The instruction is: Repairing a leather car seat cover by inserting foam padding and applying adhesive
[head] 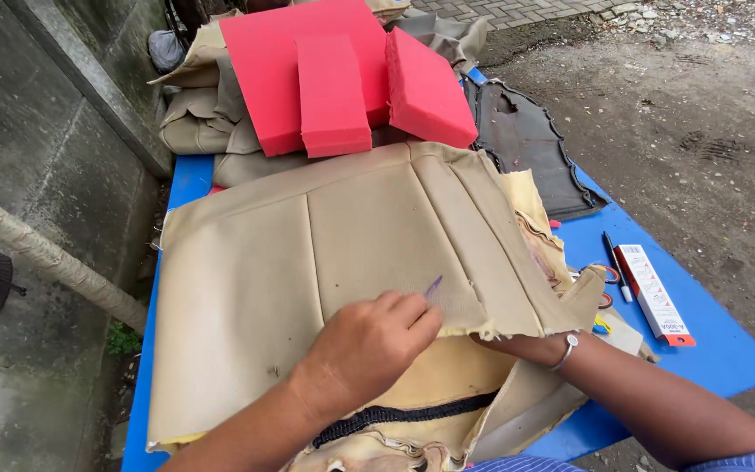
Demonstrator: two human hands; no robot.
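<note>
Beige seat cover (pixel 308 262) lies spread over most of the blue table (pixel 727 350), reaching its left edge; its near end runs out of frame. Red foam blocks (pixel 334 79) sit on folded beige fabric (pixel 203 122) at the far edge. Dark cover piece (pixel 526 140) lies toward the far right edge. Long red-and-white box (pixel 654 294) lies near the right edge, a pen (pixel 615 262) just beside it. Left hand (pixel 373 341) rests on the cover, fingers pinched closed around a thin purple tool (pixel 432 286). Right hand (pixel 526 345) is mostly hidden under the cover's frayed edge; its grip cannot be made out. Bracelet (pixel 567 350) shows at the wrist.
</note>
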